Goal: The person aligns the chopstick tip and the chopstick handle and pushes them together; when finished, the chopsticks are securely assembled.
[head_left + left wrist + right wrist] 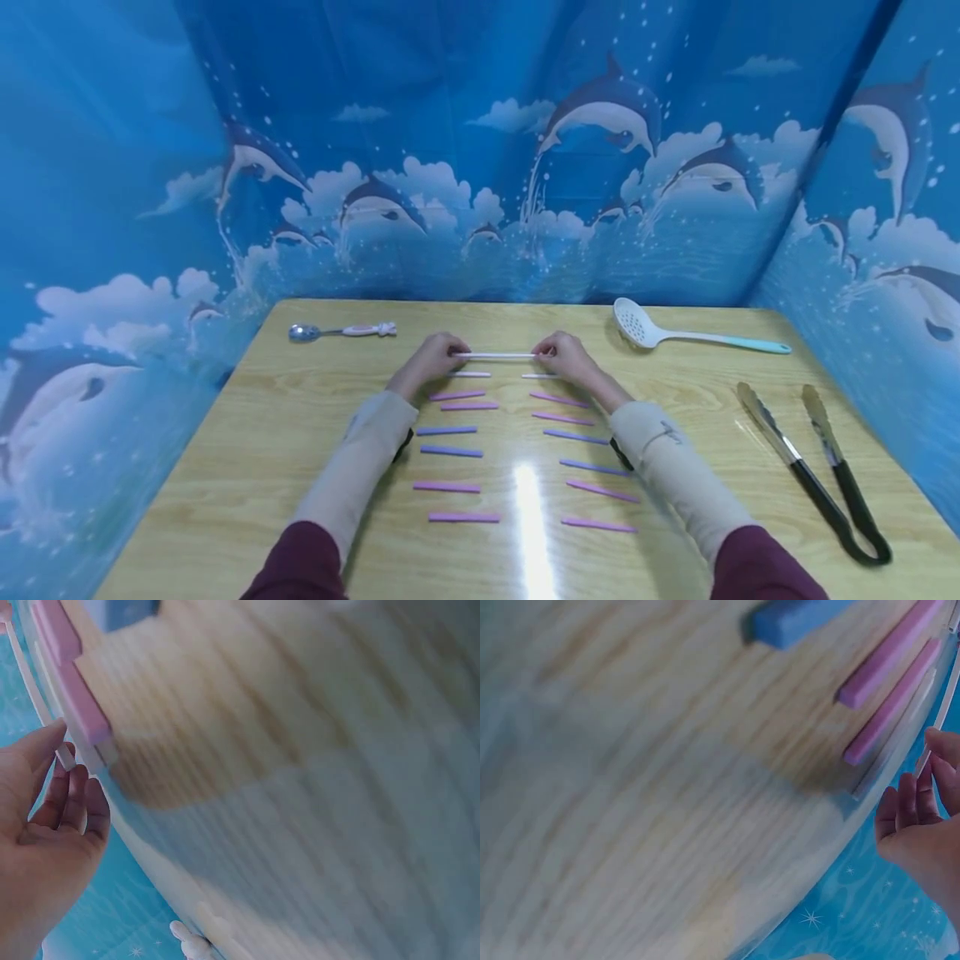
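Both hands hold one thin white stick [497, 356] level, side to side, near the far part of the table. My left hand [435, 358] pinches its left end between thumb and fingers, as the left wrist view also shows. At the other end my right hand [567, 358] pinches it the same way. Close in front of the held stick, a white stick [472, 374] lies by the left hand and another white stick [538, 376] by the right. Pink sticks [469, 407] lie just nearer, several in two columns, with blue sticks [447, 431] and purple-pink sticks [463, 517] below.
A metal spoon with a pink and white handle [360, 330] lies at the back left. At the back right is a white slotted spoon [637, 325] with a mint handle. Black-handled tongs [817, 475] lie spread on the right of the wooden table [277, 467]. A dolphin-print curtain [465, 125] stands behind.
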`<state>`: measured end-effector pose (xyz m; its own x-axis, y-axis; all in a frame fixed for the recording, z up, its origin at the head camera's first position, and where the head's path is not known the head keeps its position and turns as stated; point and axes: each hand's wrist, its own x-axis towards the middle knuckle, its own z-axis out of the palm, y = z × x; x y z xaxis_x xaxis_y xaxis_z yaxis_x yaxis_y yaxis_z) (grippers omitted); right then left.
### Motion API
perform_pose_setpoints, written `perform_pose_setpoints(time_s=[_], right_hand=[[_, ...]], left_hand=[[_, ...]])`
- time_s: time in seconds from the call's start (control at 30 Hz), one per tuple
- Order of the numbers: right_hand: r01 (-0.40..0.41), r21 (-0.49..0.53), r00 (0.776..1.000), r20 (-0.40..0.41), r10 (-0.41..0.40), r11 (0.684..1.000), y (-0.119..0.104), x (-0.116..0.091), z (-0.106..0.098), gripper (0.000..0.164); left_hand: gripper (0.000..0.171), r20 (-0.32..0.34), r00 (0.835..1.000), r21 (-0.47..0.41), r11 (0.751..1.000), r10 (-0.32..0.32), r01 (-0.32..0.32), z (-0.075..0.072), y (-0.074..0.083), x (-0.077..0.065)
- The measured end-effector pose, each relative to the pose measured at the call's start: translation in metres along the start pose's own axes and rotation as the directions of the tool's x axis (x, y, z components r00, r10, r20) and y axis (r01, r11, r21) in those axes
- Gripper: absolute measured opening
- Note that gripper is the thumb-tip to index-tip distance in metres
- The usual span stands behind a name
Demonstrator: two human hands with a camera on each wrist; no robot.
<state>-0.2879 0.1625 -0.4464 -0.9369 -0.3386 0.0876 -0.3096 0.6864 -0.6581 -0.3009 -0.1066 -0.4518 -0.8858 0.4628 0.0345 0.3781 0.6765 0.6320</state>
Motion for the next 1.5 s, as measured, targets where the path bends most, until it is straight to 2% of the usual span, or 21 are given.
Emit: perform_pose_setpoints(time_s=[0.2, 0.47, 0.97, 1.17, 1.37, 1.5], right_hand=[[-0.043, 0.026, 0.998, 0.039, 0.042, 0.999, 0.002, -0.002, 0.001, 0.016], [-0.059, 0.021, 0.997, 0.046, 0.058, 0.998, 0.004, -0.002, 0.001, 0.017], [-0.090, 0.022, 0.994, 0.056, 0.089, 0.996, 0.004, -0.003, -0.001, 0.019], [-0.062, -0.001, 0.998, 0.026, 0.062, 0.998, 0.007, -0.010, -0.011, 0.020], [-0.035, -0.004, 0.999, 0.025, 0.035, 0.999, 0.014, -0.022, -0.019, 0.019], [-0.041, 0.006, 0.999, 0.033, 0.041, 0.999, 0.017, -0.029, -0.021, 0.020]], left_hand=[[0.021, 0.051, 0.998, 0.014, 1.000, -0.027, 0.027, 0.003, 0.000, 0.004], [0.023, 0.078, 0.995, 0.026, 0.998, -0.057, 0.055, 0.002, 0.001, 0.004], [0.024, 0.071, 0.995, 0.024, 0.998, -0.066, 0.065, 0.001, 0.000, 0.001], [0.026, 0.022, 0.997, -0.034, 0.997, -0.074, 0.075, -0.002, 0.000, -0.006], [0.026, -0.003, 1.000, -0.068, 0.997, -0.021, 0.021, -0.009, 0.001, -0.020], [0.025, -0.005, 1.000, -0.085, 0.996, -0.009, 0.009, -0.011, 0.000, -0.028]])
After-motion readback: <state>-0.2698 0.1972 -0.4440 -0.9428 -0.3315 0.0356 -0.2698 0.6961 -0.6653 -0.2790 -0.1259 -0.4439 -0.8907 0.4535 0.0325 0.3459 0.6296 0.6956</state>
